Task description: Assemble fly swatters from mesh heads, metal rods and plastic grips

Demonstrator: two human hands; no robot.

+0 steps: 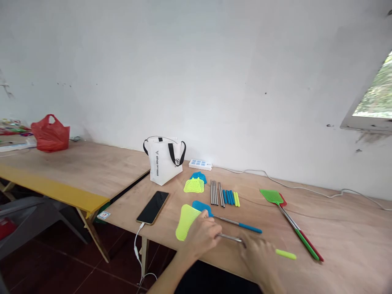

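Observation:
My left hand [202, 234] is closed around the neck of a yellow-green fly swatter head [185, 221] near the table's front edge. A thin metal rod [229, 237] runs from it to my right hand [259, 255], which is blurred and grips the rod's other end. A loose yellow-green handle sleeve [285, 254] lies just right of my right hand. Behind my left hand lies a blue swatter [228, 221] with a metal rod and blue grip.
A phone [152, 207] on a cable, a white tote bag [164, 161], a power strip [200, 164], loose swatter heads [194, 185], rods [215, 192] and coloured sleeves [230, 197] lie behind. Green and red swatters [290, 222] lie right. A red bag [50, 133] sits far left.

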